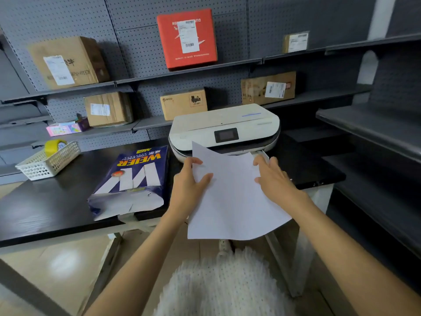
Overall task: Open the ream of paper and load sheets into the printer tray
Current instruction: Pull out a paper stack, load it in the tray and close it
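Note:
A blue ream of paper (134, 179) lies on the black table (45, 208), its near end torn open. A white printer (224, 130) stands behind it to the right, with the edge of its tray (264, 154) showing below the front. I hold a stack of white sheets (232, 201) in front of the printer, the far edge at the tray. My left hand (189, 181) grips the stack's left edge, thumb on top. My right hand (273, 176) rests on top of the sheets at the right with fingers straight.
A white plastic basket (49, 161) with a yellow tape roll (54, 147) sits at the table's left. Grey shelves behind and to the right carry cardboard boxes and a red box (186, 38). Below the table's near edge is tiled floor.

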A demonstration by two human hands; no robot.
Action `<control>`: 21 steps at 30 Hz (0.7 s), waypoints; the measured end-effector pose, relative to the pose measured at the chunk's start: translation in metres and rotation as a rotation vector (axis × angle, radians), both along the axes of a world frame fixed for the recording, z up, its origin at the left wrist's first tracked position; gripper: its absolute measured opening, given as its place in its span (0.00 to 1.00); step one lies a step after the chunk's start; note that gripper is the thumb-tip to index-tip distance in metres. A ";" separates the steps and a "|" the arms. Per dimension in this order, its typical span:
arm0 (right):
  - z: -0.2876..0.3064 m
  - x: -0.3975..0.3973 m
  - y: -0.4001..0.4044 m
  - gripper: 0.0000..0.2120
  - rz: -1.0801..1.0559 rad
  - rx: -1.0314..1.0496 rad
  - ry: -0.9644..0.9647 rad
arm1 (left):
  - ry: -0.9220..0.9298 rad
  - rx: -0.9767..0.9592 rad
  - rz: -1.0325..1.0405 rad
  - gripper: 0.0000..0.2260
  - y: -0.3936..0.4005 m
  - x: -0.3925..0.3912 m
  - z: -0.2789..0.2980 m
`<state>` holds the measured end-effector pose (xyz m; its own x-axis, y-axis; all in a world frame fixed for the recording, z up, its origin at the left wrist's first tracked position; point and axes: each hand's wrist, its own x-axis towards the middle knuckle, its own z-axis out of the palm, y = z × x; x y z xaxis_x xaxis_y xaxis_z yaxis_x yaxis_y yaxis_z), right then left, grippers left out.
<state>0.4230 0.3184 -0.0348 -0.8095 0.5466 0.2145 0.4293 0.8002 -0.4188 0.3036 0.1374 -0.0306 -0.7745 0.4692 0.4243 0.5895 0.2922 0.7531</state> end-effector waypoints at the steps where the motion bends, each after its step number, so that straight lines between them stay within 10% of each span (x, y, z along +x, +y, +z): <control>1: -0.001 0.002 0.006 0.18 -0.009 -0.019 0.004 | -0.017 0.002 -0.004 0.15 0.006 0.000 -0.002; 21: 0.001 -0.009 0.066 0.09 -0.047 -0.017 -0.204 | -0.132 -0.223 0.025 0.18 0.063 -0.016 -0.018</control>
<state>0.4142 0.3845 -0.0336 -0.8090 0.5865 0.0397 0.5428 0.7711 -0.3327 0.2876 0.2008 -0.0484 -0.8287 0.5200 0.2067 0.4808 0.4726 0.7386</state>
